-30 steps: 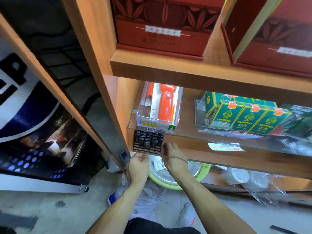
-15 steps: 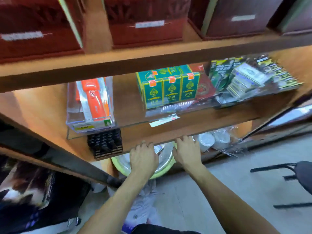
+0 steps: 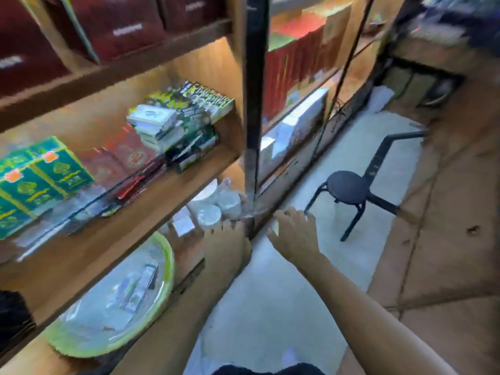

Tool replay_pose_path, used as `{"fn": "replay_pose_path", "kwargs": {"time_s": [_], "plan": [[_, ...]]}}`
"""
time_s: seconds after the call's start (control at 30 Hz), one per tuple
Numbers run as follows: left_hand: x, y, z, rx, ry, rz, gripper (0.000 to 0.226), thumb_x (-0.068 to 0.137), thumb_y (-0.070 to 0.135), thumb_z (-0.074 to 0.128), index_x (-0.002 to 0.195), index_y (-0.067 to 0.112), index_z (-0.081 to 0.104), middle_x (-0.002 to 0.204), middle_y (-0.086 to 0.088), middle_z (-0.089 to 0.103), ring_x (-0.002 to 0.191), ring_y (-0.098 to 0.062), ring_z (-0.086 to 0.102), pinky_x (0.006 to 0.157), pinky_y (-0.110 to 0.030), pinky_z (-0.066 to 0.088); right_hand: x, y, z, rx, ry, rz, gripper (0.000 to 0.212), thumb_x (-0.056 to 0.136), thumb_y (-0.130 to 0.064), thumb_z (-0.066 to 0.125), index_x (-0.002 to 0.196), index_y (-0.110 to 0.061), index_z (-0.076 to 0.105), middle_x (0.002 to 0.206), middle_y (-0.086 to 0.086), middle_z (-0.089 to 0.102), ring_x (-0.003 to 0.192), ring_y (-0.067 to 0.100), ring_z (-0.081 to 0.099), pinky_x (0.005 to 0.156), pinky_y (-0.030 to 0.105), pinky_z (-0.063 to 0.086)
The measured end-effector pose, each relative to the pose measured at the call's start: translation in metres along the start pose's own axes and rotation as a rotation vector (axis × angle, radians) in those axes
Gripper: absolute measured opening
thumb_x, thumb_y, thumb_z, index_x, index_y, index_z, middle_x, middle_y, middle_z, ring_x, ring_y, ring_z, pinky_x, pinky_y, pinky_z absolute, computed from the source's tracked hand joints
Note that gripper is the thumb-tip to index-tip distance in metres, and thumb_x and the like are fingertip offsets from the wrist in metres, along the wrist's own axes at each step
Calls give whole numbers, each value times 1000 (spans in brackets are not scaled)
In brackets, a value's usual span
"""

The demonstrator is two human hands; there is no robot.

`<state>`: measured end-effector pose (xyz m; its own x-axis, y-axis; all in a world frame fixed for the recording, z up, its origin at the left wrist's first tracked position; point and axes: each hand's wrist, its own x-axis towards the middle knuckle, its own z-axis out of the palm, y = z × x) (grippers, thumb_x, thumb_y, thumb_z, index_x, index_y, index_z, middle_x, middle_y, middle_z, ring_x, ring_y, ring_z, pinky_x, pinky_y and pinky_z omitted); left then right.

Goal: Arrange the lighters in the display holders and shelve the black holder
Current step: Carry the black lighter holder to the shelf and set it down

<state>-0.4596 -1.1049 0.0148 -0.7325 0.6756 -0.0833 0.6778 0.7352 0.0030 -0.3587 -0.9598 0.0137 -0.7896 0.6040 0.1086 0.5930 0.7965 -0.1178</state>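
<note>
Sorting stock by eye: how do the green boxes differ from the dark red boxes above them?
The green boxes are smaller and bear orange tags; the dark red boxes are larger with white labels. Green boxes sit on glass, dark red boxes on wood. Both are shelved.

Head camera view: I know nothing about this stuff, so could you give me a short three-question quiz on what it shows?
1. True or false: a black stool stands right of the shelves.
2. The boxes at far left are: A blue, B green, C white.
3. Short answer: which is nearer the stool, the left hand or the right hand?
Key: 1 true; 2 B; 3 right hand.
</note>
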Motion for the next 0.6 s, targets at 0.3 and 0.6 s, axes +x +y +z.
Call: {"fn": "replay_pose_path", "kwargs": {"time_s": [0.3, 0.6], "plan": [[33, 189, -31, -12, 89, 337, 34, 94, 44, 46, 119, 22, 57, 119, -6, 64, 110, -29, 59, 87, -41, 44, -35, 191, -69, 32, -10, 307, 45, 98, -51, 53, 128, -19, 61, 127, 5, 62, 116, 29, 58, 93, 43, 46], [72, 335, -43, 21, 108, 679, 42, 91, 48, 50, 123, 23, 62, 111, -4, 68, 103, -29, 64, 82, -40, 44, -60, 311, -80, 75, -38, 587, 42, 98, -53, 51, 124, -21, 60, 119, 3, 65, 112, 28, 61, 95, 42, 45]]}}
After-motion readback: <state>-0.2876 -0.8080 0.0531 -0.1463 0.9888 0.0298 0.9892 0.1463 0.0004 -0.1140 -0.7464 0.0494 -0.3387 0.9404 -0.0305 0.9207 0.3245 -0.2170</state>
